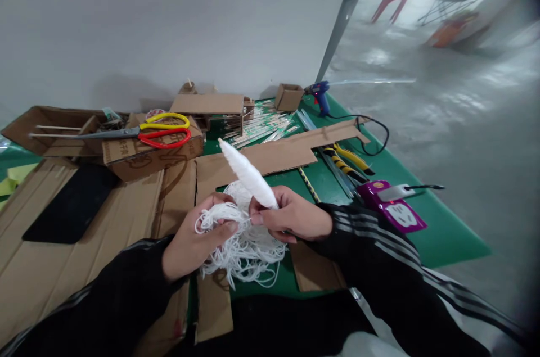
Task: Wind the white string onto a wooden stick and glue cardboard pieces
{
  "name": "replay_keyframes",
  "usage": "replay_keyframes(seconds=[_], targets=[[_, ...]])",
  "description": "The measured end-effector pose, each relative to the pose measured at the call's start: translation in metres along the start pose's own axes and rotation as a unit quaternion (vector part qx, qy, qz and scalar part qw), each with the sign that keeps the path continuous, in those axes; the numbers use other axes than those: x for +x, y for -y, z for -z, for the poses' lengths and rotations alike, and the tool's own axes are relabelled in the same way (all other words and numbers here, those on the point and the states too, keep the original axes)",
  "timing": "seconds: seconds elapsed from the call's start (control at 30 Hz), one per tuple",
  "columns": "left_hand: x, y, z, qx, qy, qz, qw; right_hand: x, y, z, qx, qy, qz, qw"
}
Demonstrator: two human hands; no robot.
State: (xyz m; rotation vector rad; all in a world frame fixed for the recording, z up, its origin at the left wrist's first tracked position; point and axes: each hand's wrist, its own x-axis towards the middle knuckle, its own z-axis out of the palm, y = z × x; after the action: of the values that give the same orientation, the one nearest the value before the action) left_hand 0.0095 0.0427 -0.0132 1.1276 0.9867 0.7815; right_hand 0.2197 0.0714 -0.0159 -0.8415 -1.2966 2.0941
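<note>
A tangled heap of white string (253, 258) lies on the green table at the centre. My left hand (200, 233) is closed around a bunch of that string, lifted a little off the heap. My right hand (291, 213) grips a stick wound with white string (247, 171), thick in the middle and narrowing to a tip that points up and to the left. Between the right thumb and fingers a strand seems pinched, running toward the bunch in the left hand. The lower end of the wound stick is hidden by the right hand.
Scissors (164, 131) with yellow and red handles lie on a cardboard box (152, 157). A black tablet-like slab (71, 205) rests on cardboard at left. Behind are thin sticks (264, 123) and a blue glue gun (321, 99). Pliers (350, 160) and a purple power strip (392, 208) sit at right.
</note>
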Motion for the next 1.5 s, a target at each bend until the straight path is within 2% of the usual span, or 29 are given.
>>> replay_keyframes(seconds=[0.1,0.2,0.37,0.53,0.73,0.83,0.97,1.1,1.3,1.5], targets=[[0.0,-0.002,-0.003,0.026,0.016,0.019,0.999,0.001,-0.002,0.0,0.014,0.009,0.001,1.0],[0.0,-0.002,-0.003,0.004,0.019,0.031,0.999,0.002,-0.003,-0.001,0.013,0.007,0.005,1.0],[-0.001,-0.004,-0.004,0.002,0.014,0.029,0.999,0.003,-0.003,-0.004,-0.036,-0.019,0.008,0.999],[0.0,-0.003,-0.005,0.005,-0.003,0.025,1.0,0.004,-0.003,-0.009,-0.107,0.014,-0.019,0.994],[0.002,0.003,-0.004,-0.014,-0.004,0.019,1.0,0.005,-0.006,-0.009,-0.105,-0.031,-0.024,0.994],[0.002,0.002,-0.005,0.011,0.003,0.018,1.0,0.005,-0.007,-0.009,-0.1,-0.031,-0.025,0.994],[0.004,0.002,-0.005,0.031,-0.018,0.029,0.999,0.006,-0.006,-0.01,-0.105,-0.03,-0.023,0.994],[0.004,0.004,-0.005,-0.006,-0.021,0.038,0.999,0.006,-0.006,-0.011,-0.126,-0.029,-0.024,0.991],[0.003,0.0,0.0,-0.133,0.045,0.105,0.985,0.004,-0.007,-0.008,-0.117,-0.023,-0.014,0.993],[0.004,0.0,0.0,-0.072,0.05,0.073,0.993,0.005,-0.009,-0.008,-0.1,-0.016,-0.028,0.994]])
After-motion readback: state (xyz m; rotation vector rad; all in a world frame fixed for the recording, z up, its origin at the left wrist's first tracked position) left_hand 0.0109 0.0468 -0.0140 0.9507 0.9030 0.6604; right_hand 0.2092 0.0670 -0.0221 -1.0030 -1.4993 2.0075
